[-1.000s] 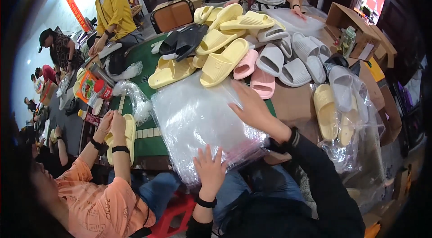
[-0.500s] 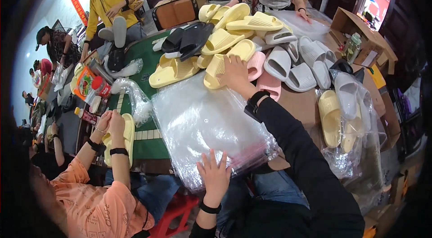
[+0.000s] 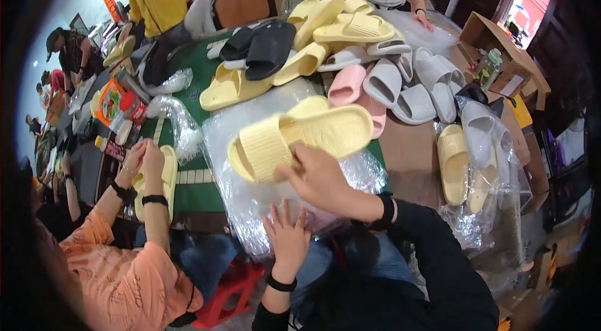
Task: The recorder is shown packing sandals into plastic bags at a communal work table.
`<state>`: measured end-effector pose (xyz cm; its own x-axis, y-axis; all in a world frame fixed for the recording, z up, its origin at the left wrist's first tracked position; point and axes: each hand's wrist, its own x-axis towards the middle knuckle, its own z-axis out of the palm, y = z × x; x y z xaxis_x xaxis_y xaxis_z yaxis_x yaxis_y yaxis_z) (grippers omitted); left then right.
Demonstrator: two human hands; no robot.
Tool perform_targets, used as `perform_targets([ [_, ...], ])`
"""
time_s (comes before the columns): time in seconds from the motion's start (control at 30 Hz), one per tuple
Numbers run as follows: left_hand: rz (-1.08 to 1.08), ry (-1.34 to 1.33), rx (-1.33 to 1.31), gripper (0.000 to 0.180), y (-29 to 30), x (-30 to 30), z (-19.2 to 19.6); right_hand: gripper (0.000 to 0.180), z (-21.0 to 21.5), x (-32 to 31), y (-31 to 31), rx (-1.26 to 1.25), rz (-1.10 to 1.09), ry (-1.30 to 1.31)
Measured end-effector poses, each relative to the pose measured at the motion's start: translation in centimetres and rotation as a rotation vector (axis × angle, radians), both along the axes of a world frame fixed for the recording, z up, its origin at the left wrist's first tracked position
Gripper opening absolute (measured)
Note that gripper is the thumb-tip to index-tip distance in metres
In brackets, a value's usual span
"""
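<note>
Item: one yellow slide sandal (image 3: 303, 140), unwrapped, held over the stack of clear plastic bags (image 3: 269, 212), which serves as our landmark. A second yellow sandal shows partly behind it, towards the stack's far edge; we cannot tell whether it is held too.

Right hand (image 3: 324, 186): over the stack, fingers grasping the slide sandal's near side.

Left hand (image 3: 289, 242): flat on the stack's near edge, fingers spread and released, gripping nothing.

Done, so far as we can judge: right of the stack, a grey slide (image 3: 479, 134) appears to lie under a clear wrapper (image 3: 462, 226), with a yellow slide (image 3: 452, 165) beside it; whether these are fully bagged, we cannot tell.

Left, by our judgement: most of the lot. Beyond the stack we list, loose and unwrapped, yellow slides (image 3: 354, 29), black slides (image 3: 270, 50), grey slides (image 3: 413, 104) and pink slides (image 3: 345, 85). The stack looks well stocked, and the sandal in hand is not yet in a bag.

Outlying: left of the stack, green desk covering (image 3: 200, 198), a crumpled clear bag (image 3: 181, 134) and a co-worker's hands (image 3: 141, 162) beside another slide.
</note>
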<state>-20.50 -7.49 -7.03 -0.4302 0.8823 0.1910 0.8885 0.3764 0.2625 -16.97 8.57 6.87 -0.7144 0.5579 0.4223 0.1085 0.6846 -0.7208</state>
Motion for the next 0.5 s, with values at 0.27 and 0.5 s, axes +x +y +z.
perform_targets([
  [0.27, 0.045, -0.415, 0.321, 0.038, 1.0, -0.4, 1.1, 0.032, -3.1, 3.9, -2.2, -0.275, 0.208, -0.334],
  [0.5, 0.001, -0.053, 0.134, 0.043, 0.3, -0.2, 0.0, 0.038, -4.3, 5.9, 1.4, -0.222, 0.21, -0.462],
])
